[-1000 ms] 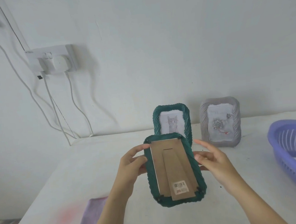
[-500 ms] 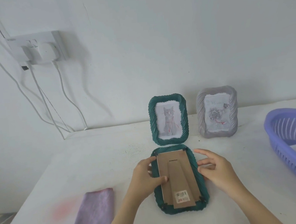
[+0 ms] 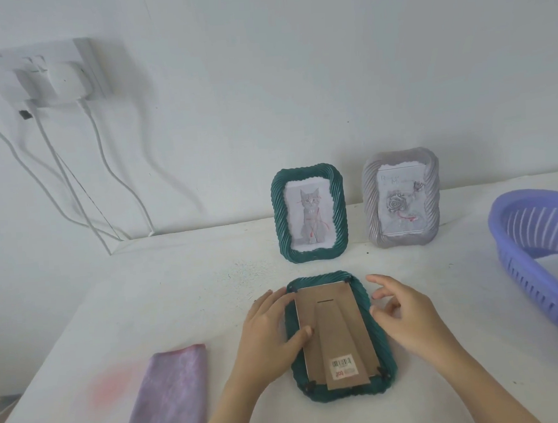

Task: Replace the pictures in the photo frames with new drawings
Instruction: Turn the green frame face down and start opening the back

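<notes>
A dark green photo frame point(image 3: 379, 386) lies face down on the white table, its brown cardboard back point(image 3: 336, 336) with a barcode sticker facing up. My left hand point(image 3: 266, 334) rests on the frame's left edge, thumb on the cardboard. My right hand point(image 3: 407, 318) hovers at the frame's right edge, fingers spread and holding nothing. Behind it a second green frame point(image 3: 309, 214) with a cat picture stands upright. To the right of that frame stands a grey frame point(image 3: 402, 199) with a rose picture.
A purple plastic basket point(image 3: 519, 260) with paper inside sits at the right edge. A folded lilac cloth point(image 3: 171, 397) lies front left. A wall socket point(image 3: 47, 74) with white cables hangs at upper left. The table point(image 3: 178, 301) meets the wall behind the frames.
The face-down green frame has gone from being held up in both hands to lying flat on the table. My right hand has come off its edge.
</notes>
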### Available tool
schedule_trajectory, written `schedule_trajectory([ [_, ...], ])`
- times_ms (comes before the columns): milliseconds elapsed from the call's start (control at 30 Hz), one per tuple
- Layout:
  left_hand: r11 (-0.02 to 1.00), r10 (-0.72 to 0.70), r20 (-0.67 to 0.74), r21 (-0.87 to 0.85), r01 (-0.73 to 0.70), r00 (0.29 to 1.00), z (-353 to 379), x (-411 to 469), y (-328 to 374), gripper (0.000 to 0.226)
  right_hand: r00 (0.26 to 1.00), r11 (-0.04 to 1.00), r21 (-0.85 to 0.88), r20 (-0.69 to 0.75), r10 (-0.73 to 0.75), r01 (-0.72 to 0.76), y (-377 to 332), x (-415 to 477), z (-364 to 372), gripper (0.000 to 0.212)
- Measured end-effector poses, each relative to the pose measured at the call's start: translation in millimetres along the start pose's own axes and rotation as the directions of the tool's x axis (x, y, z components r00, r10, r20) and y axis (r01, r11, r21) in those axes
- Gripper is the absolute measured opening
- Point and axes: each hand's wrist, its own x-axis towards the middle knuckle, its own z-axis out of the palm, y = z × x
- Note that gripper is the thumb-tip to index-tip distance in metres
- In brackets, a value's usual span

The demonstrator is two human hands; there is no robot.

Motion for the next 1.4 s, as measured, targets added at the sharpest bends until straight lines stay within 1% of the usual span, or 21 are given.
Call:
schedule_trajectory([
  [100, 1.000, 0.005, -0.007, -0.024, -0.005, 1.000, 4.2, -2.0, 1.7, 0.084, 0.995, 0.992, -0.071, -0.009, -0.103, 0.102, -1.0, 4.9, 3.5, 0.048],
  [167, 0.999, 0.017, 0.020, 0.041, -0.017, 1.000, 6.9, -3.0, 1.0, 0.094, 0.986, 0.977, -0.138, 0.023, -0.163, 0.164, -0.2, 8.2, 6.5, 0.055],
  [267, 0.991, 0.036, 0.026, 0.131, -0.039, 0.999, 9.6, -4.5, 0.2, 0.099, 0.971, 0.940, -0.245, 0.041, -0.234, 0.237, 2.9, 10.2, 10.3, 0.065],
  [367, 0.987, 0.029, 0.012, 0.157, -0.031, 1.000, 10.2, -5.9, 0.7, 0.100, 0.964, 0.921, -0.288, 0.037, -0.262, 0.261, 4.9, 10.0, 12.7, 0.068],
  [500, 0.975, 0.027, 0.021, 0.219, -0.031, 0.999, 9.0, -4.1, -0.3, 0.103, 0.962, 0.901, -0.339, 0.065, -0.264, 0.270, 6.8, 13.2, 14.6, 0.072],
  [733, 0.960, 0.036, 0.022, 0.277, -0.040, 0.999, 10.9, -4.0, -3.2, 0.104, 0.962, 0.888, -0.370, 0.085, -0.261, 0.274, 7.5, 14.2, 15.6, 0.075],
  [933, 0.944, 0.043, 0.030, 0.327, -0.051, 0.999, 9.2, -0.2, -3.0, 0.109, 0.963, 0.869, -0.416, 0.118, -0.242, 0.270, 5.7, 16.2, 16.0, 0.081],
  [1067, 0.928, 0.039, 0.043, 0.369, -0.052, 0.998, 7.9, -0.2, -3.1, 0.112, 0.963, 0.862, -0.430, 0.138, -0.230, 0.268, 3.9, 16.3, 15.6, 0.081],
  [1233, 0.909, -0.001, 0.121, 0.413, -0.049, 0.993, 2.8, 5.0, 1.8, 0.114, 0.962, 0.867, -0.424, 0.185, -0.199, 0.261, -2.1, 19.2, 14.4, 0.067],
  [1333, 0.906, -0.036, 0.187, 0.420, -0.047, 0.982, -1.3, 11.6, 7.9, 0.117, 0.964, 0.885, -0.398, 0.201, -0.174, 0.243, -6.9, 20.7, 13.9, 0.071],
  [1400, 0.912, -0.069, 0.225, 0.410, -0.031, 0.972, -3.0, 16.1, 11.9, 0.118, 0.966, 0.885, -0.406, 0.211, -0.153, 0.229, -9.2, 22.2, 13.8, 0.069],
])
